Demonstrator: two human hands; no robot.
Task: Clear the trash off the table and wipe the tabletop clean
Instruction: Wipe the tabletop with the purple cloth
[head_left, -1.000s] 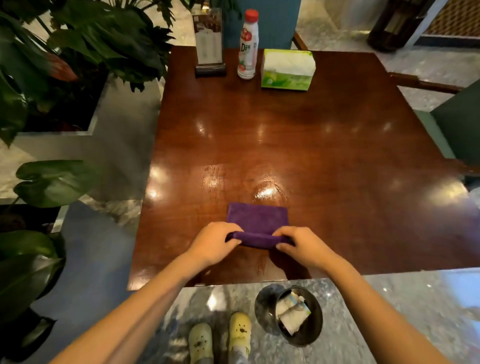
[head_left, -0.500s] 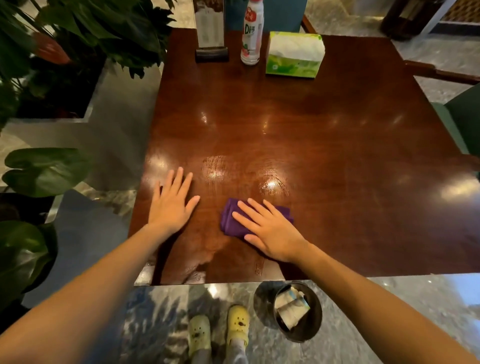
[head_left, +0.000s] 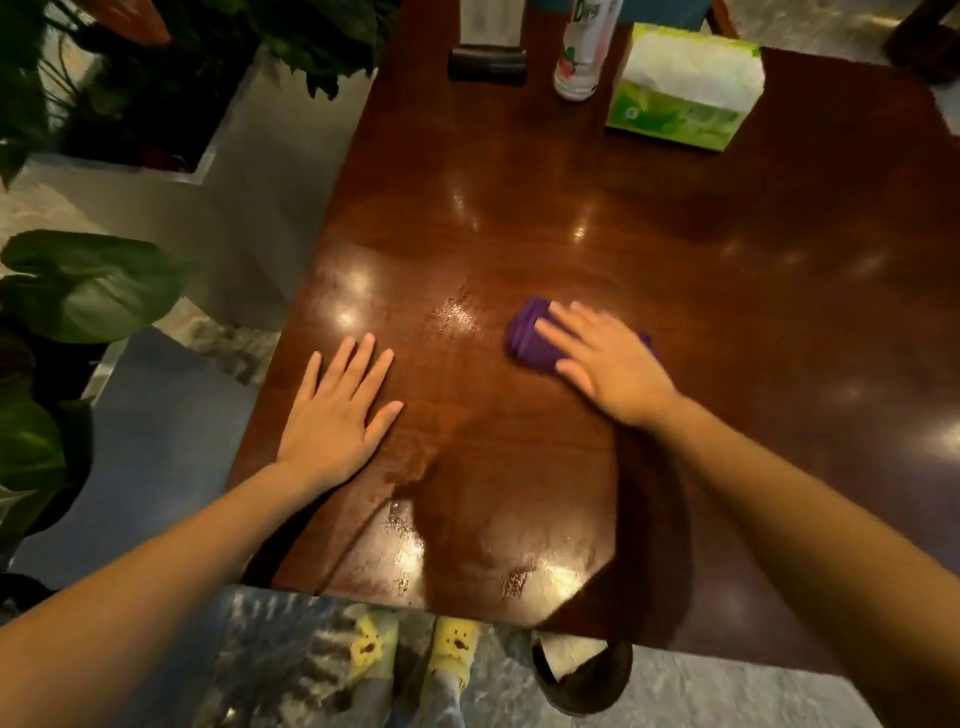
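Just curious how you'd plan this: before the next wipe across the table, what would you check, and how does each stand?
1. Right hand flat on the cloth: ok.
2. Left hand braced on the table, clear of the cloth: ok.
3. Path ahead free: ok; bottle and tissue box stand at the far edge.
4. Cloth folded, not trailing: ok.
5. Trash off the tabletop: ok; bin on the floor holds paper.
6. Cloth damp enough: cannot tell.
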